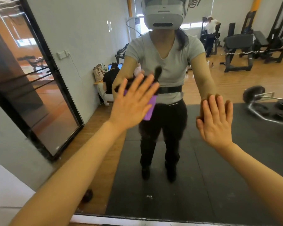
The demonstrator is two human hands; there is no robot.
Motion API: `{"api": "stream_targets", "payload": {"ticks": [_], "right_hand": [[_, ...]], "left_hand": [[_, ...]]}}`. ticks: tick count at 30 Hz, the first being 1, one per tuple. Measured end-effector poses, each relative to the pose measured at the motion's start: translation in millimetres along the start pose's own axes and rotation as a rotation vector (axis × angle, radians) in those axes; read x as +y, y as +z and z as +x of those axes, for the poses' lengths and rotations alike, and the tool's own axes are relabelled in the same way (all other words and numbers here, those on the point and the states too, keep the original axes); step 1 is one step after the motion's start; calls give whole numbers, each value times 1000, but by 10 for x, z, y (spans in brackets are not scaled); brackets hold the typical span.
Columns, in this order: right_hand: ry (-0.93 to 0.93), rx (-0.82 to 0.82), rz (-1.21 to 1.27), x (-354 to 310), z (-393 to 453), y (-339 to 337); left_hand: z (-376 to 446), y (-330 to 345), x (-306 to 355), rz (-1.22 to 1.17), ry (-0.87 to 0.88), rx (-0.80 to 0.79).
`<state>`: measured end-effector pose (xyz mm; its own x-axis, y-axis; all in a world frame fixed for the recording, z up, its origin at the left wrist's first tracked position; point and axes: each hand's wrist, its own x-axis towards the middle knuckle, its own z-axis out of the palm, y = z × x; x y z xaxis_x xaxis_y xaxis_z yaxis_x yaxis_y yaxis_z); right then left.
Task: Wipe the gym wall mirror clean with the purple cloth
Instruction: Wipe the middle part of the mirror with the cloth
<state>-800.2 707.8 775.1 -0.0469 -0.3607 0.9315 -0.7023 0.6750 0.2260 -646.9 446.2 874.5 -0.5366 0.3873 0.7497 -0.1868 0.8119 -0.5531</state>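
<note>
Left hand (134,101) flat on the mirror (203,168), fingers straight and slightly spread, pressing the purple cloth (149,110) against the glass. Cloth sits under the palm and fingers; only a strip shows past the hand's right edge, hanging down below the little finger. Dark blurred patch above the fingertips, can't tell if it's part of the cloth or reflection.

Right hand (215,121) also flat on the glass, fingers straight and close together, thumb out to the left, holding nothing. Its fingertips meet their own reflection, so it's touching. The hands are well apart, left one higher and further left.

Mirror fills most of the view. Its bottom edge runs along the lower frame above a white strip (121,220). Left of it is grey wall and a black-framed glass door (39,88), tilted by the wide lens.

In the reflection: person in a grey tee and black trousers wearing a white headset (163,15), standing on black floor mats (203,190). Behind them is a wood floor, a bench rack (238,51) with a bar across it, a loaded barbell (265,101) on the floor at right, and a dumbbell rack (121,53). Someone crouches by a laptop at the left wall, another person stands at the far machines. Small dark ball (87,195) on the floor near the mirror's lower left
</note>
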Motion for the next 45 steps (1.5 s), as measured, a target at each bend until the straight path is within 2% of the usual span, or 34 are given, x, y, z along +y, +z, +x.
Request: {"api": "stream_targets", "payload": {"ticks": [3,6,11,13,15,17,20,23,28,34,37,42,45], "right_hand": [[1,-13,-9,-1,5,-8],[-1,-29,-16,-7,14,-34],[4,-48,-28,-19,20,-62],[13,-48,-28,-35,26,-75],[34,-60,-22,-55,36,-93],[63,-74,-10,-86,44,-116],[117,-97,11,-156,54,-147],[161,-117,31,-212,62,-156],[146,-81,64,-434,138,-143],[60,-31,261,-1118,489,43],[58,-33,278,-1446,634,179],[83,7,104,-1590,642,369],[69,32,71,-1579,628,414]], "left_hand": [[85,-64,-208,-28,-44,0],[-63,-5,-86,-47,-41,-28],[-878,200,217,-84,280,-177],[-1054,218,262,-97,336,-247],[-1061,228,236,-91,356,-227],[-932,211,159,-80,299,-142],[-515,106,-25,-35,28,-6],[-214,10,-163,-59,-99,12],[-315,46,-148,-56,-35,-24],[-1046,148,-159,-56,147,-157],[-1242,116,-378,-26,151,-169],[-874,-107,-1093,-16,-273,13],[-725,-141,-1277,-80,-336,38]]}}
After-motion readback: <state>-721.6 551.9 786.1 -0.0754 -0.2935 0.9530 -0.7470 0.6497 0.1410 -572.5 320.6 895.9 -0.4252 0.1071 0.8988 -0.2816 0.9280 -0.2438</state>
